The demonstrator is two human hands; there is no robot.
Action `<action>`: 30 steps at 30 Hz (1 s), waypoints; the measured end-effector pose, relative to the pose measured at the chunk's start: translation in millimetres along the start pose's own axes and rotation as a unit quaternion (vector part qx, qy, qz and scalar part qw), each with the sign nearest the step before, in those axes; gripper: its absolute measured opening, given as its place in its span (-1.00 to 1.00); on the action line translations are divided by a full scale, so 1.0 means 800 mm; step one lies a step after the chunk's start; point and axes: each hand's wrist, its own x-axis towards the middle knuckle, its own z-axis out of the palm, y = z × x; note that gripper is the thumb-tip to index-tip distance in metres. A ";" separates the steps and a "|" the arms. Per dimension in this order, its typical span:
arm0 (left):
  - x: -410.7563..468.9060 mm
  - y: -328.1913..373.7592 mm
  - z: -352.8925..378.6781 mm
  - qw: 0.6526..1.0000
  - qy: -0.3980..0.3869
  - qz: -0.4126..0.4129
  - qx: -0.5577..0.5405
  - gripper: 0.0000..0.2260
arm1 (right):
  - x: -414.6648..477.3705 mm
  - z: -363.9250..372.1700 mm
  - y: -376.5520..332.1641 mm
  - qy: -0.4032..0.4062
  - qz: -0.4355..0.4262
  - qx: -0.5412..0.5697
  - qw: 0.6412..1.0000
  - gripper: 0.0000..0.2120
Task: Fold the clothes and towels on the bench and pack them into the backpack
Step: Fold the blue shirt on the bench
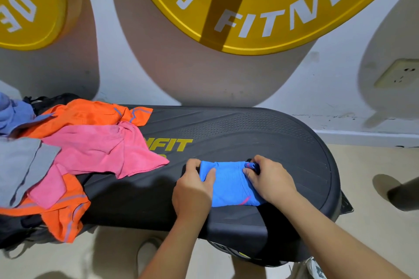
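Hands first: my left hand (192,190) grips the left edge of the folded blue shirt (229,184), thumb lying on top of the cloth and fingers curled round its far corner, while my right hand (269,181) pinches the shirt's far right corner, where a bit of pink-trimmed hem is bunched between thumb and fingers. The two hands sit apart, one at each side of the bundle, both clamped on it. The shirt lies as a compact rectangle on the right half of the black bench (249,133), close to its near edge, with a pink stripe showing at the lower right. On the left half of the bench the rest of the laundry lies in a loose heap, well apart from the shirt: a pink towel (97,145) spread over an orange garment (90,113), a grey cloth (20,165) at the near left, and a lavender cloth (11,113) at the far left. Black fabric with straps (52,99) shows behind the heap, mostly covered, so I cannot say for sure it is the backpack. Two yellow weight plates (272,7) hang on the wall above, and a wall socket (396,75) sits to the right.
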 end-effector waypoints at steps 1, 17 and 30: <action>0.000 0.000 -0.004 0.998 0.025 0.044 0.038 -0.76 | 0.001 0.000 0.001 -0.003 0.009 0.008 1.000 -0.68; -0.017 -0.020 0.026 0.855 -0.089 0.442 0.255 -0.67 | -0.045 0.029 0.030 0.084 -0.329 -0.100 0.935 -0.58; 0.004 0.054 0.004 0.877 -0.142 0.265 0.373 -0.67 | -0.029 -0.001 0.025 0.000 -0.196 0.165 0.967 -0.67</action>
